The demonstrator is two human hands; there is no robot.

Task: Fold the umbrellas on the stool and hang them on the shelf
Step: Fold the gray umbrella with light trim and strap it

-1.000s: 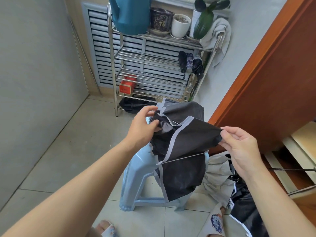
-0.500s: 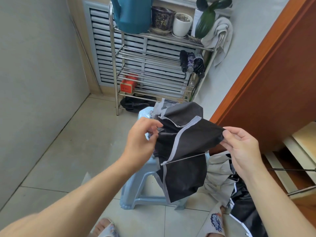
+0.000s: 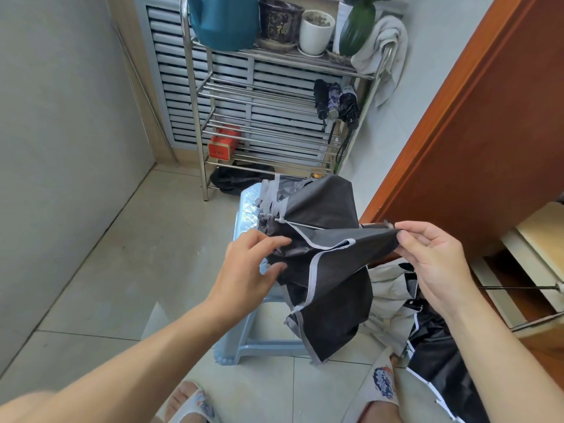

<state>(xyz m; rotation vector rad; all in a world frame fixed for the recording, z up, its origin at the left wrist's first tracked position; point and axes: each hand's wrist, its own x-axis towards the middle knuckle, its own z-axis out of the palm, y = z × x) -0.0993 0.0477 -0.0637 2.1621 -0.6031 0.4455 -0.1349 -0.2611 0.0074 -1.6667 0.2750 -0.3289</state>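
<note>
A black umbrella with grey edging (image 3: 329,270) hangs half collapsed over the pale blue plastic stool (image 3: 247,206). My right hand (image 3: 433,264) pinches the tip of one fabric panel between thumb and forefinger and holds it stretched out to the right. My left hand (image 3: 247,270) has thumb and fingers spread around the bunched fabric near the ribs; a firm grip is not plain. Three folded umbrellas (image 3: 335,102) hang from the right side of the steel shelf (image 3: 274,117).
More umbrellas, beige (image 3: 390,303) and black (image 3: 442,355), lie on the floor to the right of the stool. An orange wooden door (image 3: 476,123) stands at the right. Pots (image 3: 316,32), a teal watering can (image 3: 225,19) and a towel (image 3: 384,44) top the shelf. My slippered feet (image 3: 381,383) are below.
My left hand has slid down the bunched fabric and loosened its fingers. The right hand keeps pinching the panel tip, now pulled flatter and higher.
</note>
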